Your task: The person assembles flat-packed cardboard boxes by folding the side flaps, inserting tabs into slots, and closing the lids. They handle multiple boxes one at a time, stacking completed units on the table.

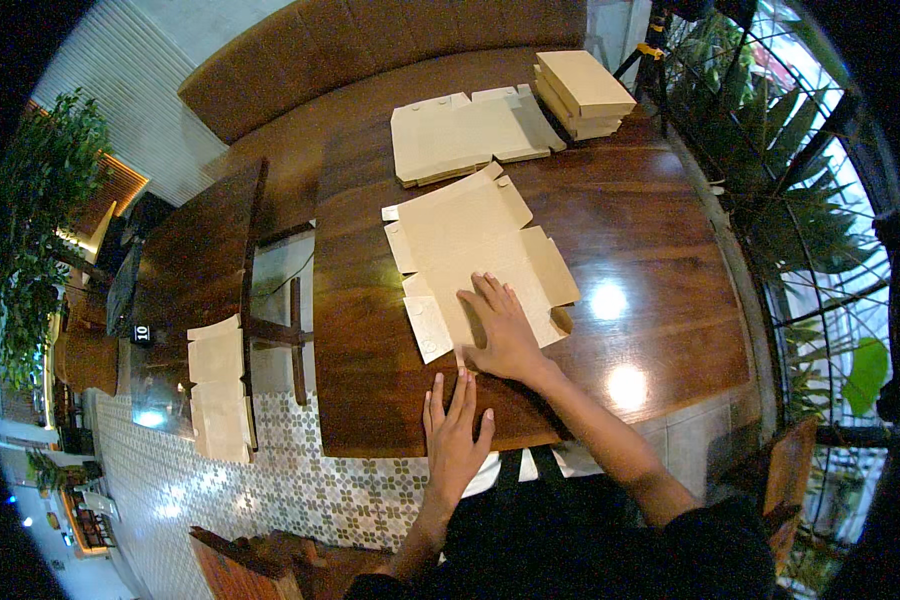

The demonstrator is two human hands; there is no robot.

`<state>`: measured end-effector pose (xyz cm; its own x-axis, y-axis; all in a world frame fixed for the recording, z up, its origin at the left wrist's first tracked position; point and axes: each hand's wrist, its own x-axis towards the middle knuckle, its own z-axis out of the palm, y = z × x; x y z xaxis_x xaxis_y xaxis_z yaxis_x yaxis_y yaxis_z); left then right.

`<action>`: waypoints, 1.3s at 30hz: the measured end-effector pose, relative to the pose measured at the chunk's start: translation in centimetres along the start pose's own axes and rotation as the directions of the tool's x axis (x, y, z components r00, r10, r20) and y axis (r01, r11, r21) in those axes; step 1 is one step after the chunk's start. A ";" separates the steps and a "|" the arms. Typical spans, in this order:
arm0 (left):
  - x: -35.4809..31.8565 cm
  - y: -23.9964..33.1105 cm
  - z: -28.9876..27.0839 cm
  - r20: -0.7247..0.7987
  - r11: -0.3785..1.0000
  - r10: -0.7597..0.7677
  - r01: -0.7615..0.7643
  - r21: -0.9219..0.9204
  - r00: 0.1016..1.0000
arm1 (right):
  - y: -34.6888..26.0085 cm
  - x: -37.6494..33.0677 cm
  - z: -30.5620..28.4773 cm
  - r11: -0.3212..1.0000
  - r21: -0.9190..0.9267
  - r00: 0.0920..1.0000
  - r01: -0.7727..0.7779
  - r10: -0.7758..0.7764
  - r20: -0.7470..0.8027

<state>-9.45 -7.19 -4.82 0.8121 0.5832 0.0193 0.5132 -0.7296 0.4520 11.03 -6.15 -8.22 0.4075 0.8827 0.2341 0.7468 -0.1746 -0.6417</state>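
A flat, unfolded cardboard box blank (460, 235) lies on the dark wooden table (660, 250) in front of me, with creased flaps along its sides. My right hand (502, 335) rests on its near part, fingers spread and pressed to the board. At the blank's near edge is my left hand (457, 430), its fingers stretched out and the fingertips close to the edge. Whether those fingertips touch the board I cannot tell. Some flaps on the right side stand partly raised. Neither hand grips anything.
Behind the blank lies a stack of flat box blanks (470, 135), with folded boxes (585, 90) piled to its right. Another blank (218, 390) sits on the separate table to the left. A brown bench (390, 50) stands behind; wooden chairs (240, 565) are near me.
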 end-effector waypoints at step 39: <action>9.7 -4.4 -1.5 -0.049 0.767 -0.144 0.080 -0.637 0.988 | 0.4 -1.4 -0.7 0.967 0.238 0.987 0.090 -0.055 -0.149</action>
<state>-4.28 2.19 -5.28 0.7154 0.6987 -0.0026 0.2819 -0.2852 0.9161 11.19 -7.74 -8.27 0.4395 0.8162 0.3752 0.6337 0.0143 -0.7734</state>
